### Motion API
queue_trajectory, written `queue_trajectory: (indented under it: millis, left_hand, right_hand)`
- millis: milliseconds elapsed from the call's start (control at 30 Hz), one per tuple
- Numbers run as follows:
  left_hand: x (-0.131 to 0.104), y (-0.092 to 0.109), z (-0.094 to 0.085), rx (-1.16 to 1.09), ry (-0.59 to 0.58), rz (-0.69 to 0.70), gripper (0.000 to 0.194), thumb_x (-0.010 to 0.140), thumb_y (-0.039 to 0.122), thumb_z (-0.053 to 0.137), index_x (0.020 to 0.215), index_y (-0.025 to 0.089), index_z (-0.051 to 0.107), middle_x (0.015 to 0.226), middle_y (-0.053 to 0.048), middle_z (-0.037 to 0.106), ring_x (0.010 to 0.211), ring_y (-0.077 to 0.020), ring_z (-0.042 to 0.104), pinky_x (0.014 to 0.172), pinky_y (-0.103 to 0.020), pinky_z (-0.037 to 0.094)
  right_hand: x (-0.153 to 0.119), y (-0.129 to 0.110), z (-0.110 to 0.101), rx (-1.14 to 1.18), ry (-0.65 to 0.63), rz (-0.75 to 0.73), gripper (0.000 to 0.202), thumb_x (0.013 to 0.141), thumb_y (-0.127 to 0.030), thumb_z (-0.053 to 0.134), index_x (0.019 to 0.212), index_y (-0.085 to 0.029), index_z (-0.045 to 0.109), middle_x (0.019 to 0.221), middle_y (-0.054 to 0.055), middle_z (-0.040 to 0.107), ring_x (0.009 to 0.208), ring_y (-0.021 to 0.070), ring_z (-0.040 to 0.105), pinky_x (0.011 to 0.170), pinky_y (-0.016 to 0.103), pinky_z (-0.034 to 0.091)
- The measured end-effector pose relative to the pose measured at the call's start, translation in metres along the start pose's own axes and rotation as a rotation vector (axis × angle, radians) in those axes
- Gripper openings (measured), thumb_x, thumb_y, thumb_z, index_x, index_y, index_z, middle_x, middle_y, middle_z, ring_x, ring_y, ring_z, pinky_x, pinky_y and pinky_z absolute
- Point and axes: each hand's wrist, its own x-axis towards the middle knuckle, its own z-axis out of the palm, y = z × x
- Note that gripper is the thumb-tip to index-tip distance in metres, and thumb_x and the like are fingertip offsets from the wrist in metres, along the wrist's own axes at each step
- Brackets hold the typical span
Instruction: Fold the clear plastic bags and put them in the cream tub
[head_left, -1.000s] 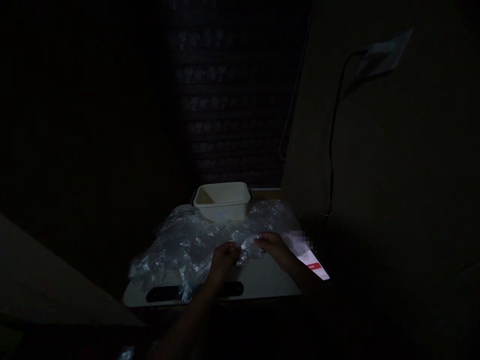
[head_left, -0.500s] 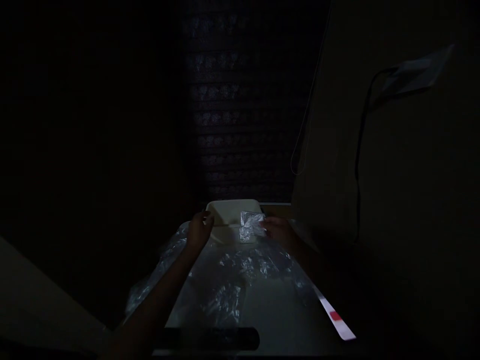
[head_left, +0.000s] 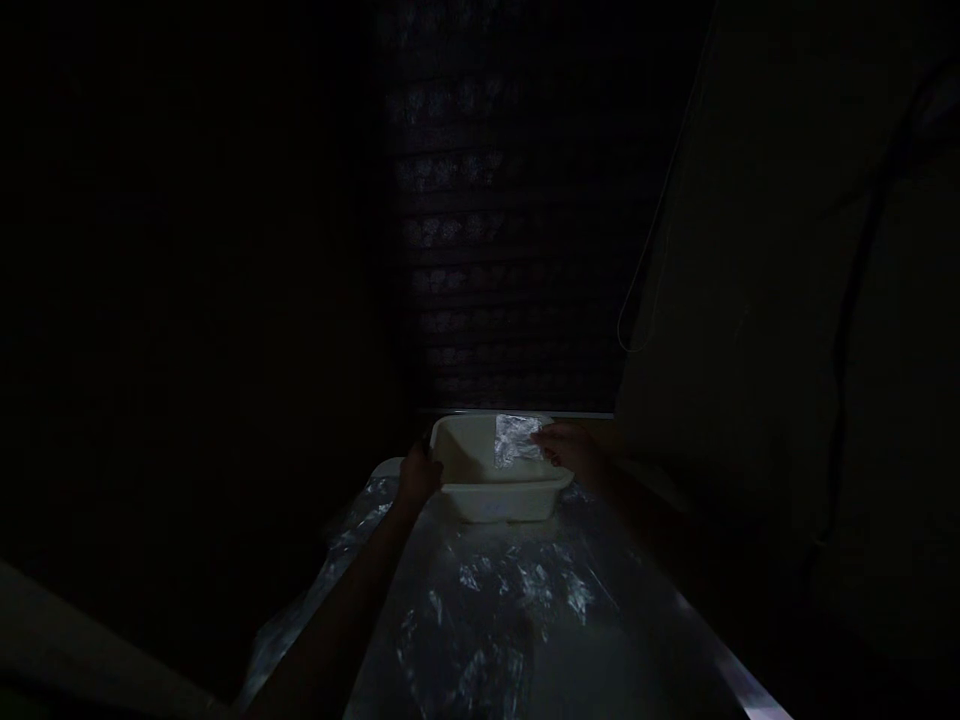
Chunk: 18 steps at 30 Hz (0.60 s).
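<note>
The scene is very dark. A pale, open-topped basin point(head_left: 499, 503) stands at the far end of the table. My left hand point(head_left: 420, 474) is closed at the basin's left rim. Over the basin's right part, my right hand point(head_left: 562, 444) pinches the right edge of a shiny, crinkled silvery packet point(head_left: 514, 441). Below the basin, crumpled clear plastic sheeting point(head_left: 480, 575) lies over the table and catches the light.
A dark slatted blind point(head_left: 457, 230) hangs behind the table, with a thin looped cord point(head_left: 660, 200) on its right. A dark cable point(head_left: 840, 380) runs down the right wall. A pale surface point(head_left: 75, 640) shows at lower left.
My left hand has closed at the basin's rim, and the basin's front wall now shows. The packet stays in my right hand. The view has shifted, and the dark bar at the bottom is out of sight.
</note>
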Motion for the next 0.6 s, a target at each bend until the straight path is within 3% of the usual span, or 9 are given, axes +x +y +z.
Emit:
queue_trajectory:
  millis: [233,400,600]
  left_hand:
    - [-0.044,-0.010,0.002,-0.037,0.141,0.230,0.061,0.054,0.002,0.041,0.113,0.010,0.029,0.103,-0.011,0.042,0.098,-0.0223,0.038,0.083,-0.035,0.031]
    - [-0.067,-0.010,0.001,-0.077,0.163,0.246,0.061,0.058,0.003,0.038,0.116,0.011,0.022,0.106,-0.012,0.034,0.099,-0.0213,0.034,0.085,-0.036,0.029]
    - [-0.076,-0.005,-0.002,-0.069,0.130,0.219,0.060,0.061,0.003,0.036,0.117,0.007,0.017,0.108,-0.015,0.029,0.103,-0.0232,0.030,0.086,-0.037,0.027]
  right_hand:
    - [0.003,0.009,0.020,-0.039,-0.082,0.056,0.020,0.051,-0.031,0.054,0.043,-0.015,0.044,0.034,-0.007,0.038,0.032,0.0035,0.031,0.033,0.018,0.023]
    - [-0.004,0.019,0.041,-0.113,-0.115,0.156,0.016,0.052,-0.025,0.053,0.044,-0.016,0.042,0.032,-0.007,0.038,0.030,0.0043,0.034,0.031,0.017,0.022]
    - [-0.009,0.030,0.075,-0.324,-0.149,0.229,0.021,0.056,-0.014,0.049,0.038,-0.017,0.037,0.028,-0.007,0.037,0.029,0.0056,0.038,0.029,0.016,0.023]
